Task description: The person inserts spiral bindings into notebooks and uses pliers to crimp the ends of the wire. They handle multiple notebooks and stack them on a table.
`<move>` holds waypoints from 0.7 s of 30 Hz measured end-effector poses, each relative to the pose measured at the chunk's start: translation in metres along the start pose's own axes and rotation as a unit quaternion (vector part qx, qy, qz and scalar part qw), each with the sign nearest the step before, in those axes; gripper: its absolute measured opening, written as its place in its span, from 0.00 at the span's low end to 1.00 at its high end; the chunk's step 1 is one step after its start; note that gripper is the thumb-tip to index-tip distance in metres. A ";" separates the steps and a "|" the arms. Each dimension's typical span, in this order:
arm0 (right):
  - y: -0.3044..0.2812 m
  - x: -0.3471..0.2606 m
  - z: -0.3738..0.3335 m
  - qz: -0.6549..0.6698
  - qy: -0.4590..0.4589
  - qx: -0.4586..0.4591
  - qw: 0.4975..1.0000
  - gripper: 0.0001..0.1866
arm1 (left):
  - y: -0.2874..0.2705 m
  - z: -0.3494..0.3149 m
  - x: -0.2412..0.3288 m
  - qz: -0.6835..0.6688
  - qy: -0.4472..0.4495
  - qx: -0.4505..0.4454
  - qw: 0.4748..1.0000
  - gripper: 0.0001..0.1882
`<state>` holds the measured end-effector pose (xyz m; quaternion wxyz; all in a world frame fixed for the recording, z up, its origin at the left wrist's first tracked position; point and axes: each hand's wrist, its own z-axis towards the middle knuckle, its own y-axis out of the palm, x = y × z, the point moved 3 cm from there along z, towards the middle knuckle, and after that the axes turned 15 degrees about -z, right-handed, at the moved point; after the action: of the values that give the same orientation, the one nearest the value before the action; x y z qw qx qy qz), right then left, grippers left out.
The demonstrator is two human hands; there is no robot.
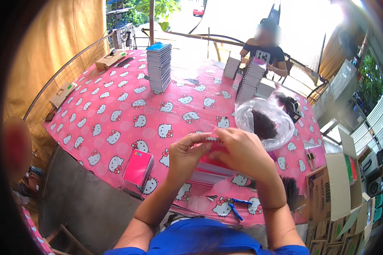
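Head view, looking down at both hands meeting over the near middle of the worktop (115, 85), which is covered in a pink cartoon-cat cloth. Left hand (186, 154) is curled up, thumb and fingers pinched on the left end of a small pink notebook (212, 149) with a white spiral binding along its top edge. Right hand (242, 153) is closed over the notebook's right side, fingers wrapped across the cover, so most of the book sits hidden behind it. The notebook is held up between the two hands, just above a stack of pink notebooks (208, 173) lying flat on the cloth directly beneath.

To the left, a lone pink notebook (137, 167) lies on the worktop, well apart from the hands. Near edge, just right of centre, blue pliers (236, 207) rest on the cloth. Just beyond the right hand, a clear plastic bag (263, 123) holds something dark. Far side: a tall stack of booklets (159, 67) at the left, a leaning stack (250, 80) on the right, and a seated person (266, 49) behind it. Cardboard boxes (334, 191) stand at the right.
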<state>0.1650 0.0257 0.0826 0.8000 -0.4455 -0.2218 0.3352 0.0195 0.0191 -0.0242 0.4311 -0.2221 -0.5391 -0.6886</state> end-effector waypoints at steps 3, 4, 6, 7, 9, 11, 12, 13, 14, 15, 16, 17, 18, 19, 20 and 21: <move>-0.012 -0.010 -0.029 0.090 0.027 0.222 0.970 0.15 | -0.009 -0.004 0.008 -0.042 -0.002 0.019 0.999 0.14; -0.010 -0.011 -0.057 0.116 0.046 0.242 0.962 0.14 | -0.009 -0.006 0.011 -0.028 0.014 0.011 0.999 0.13; 0.008 -0.009 -0.121 0.144 0.113 0.231 0.956 0.11 | 0.003 -0.001 0.015 0.006 0.036 -0.003 0.999 0.11; 0.026 -0.006 -0.152 0.150 0.153 0.198 0.956 0.10 | 0.017 0.005 0.021 0.005 0.044 -0.051 0.998 0.11; 0.084 -0.009 -0.208 0.041 0.208 0.023 0.977 0.20 | 0.033 -0.001 0.039 0.031 0.111 -0.084 0.990 0.11; 0.141 -0.014 -0.292 -0.041 0.265 -0.123 0.956 0.32 | 0.047 -0.004 0.042 0.053 0.214 -0.099 0.970 0.10; 0.160 -0.017 -0.321 -0.082 0.276 -0.164 0.944 0.33 | 0.047 -0.010 0.043 0.116 0.263 -0.127 0.949 0.09; 0.163 -0.027 -0.326 -0.117 0.276 -0.159 0.941 0.29 | 0.045 -0.018 0.040 0.171 0.307 -0.154 0.923 0.09; 0.154 -0.032 -0.317 -0.077 0.304 -0.193 0.930 0.28 | 0.044 -0.026 0.034 0.221 0.348 -0.183 0.892 0.09; 0.145 -0.031 -0.306 -0.036 0.334 -0.225 0.915 0.26 | 0.037 -0.033 0.019 0.260 0.319 -0.206 0.888 0.08; 0.137 -0.028 -0.296 0.003 0.370 -0.248 0.895 0.25 | 0.031 -0.041 0.009 0.263 0.291 -0.204 0.897 0.08; 0.133 -0.020 -0.292 0.076 0.410 -0.204 0.886 0.23 | 0.026 -0.048 0.004 0.269 0.267 -0.204 0.903 0.09; 0.118 -0.018 -0.273 0.145 0.405 -0.161 0.888 0.23 | 0.023 -0.049 -0.002 0.275 0.241 -0.203 0.908 0.09; 0.091 -0.024 -0.246 0.216 0.396 -0.119 0.884 0.23 | 0.025 -0.050 -0.001 0.265 0.231 -0.164 0.922 0.09; 0.068 -0.029 -0.224 0.285 0.389 -0.075 0.873 0.23 | 0.030 -0.051 0.003 0.253 0.216 -0.128 0.934 0.10; 0.049 -0.031 -0.204 0.254 0.336 -0.022 0.907 0.24 | 0.033 -0.052 0.005 0.241 0.202 -0.091 0.945 0.10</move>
<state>0.2602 -0.0935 -0.0646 0.7051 -0.5904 0.1738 0.3522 0.0528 -0.0326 -0.0188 0.6615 -0.2404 -0.3061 -0.6410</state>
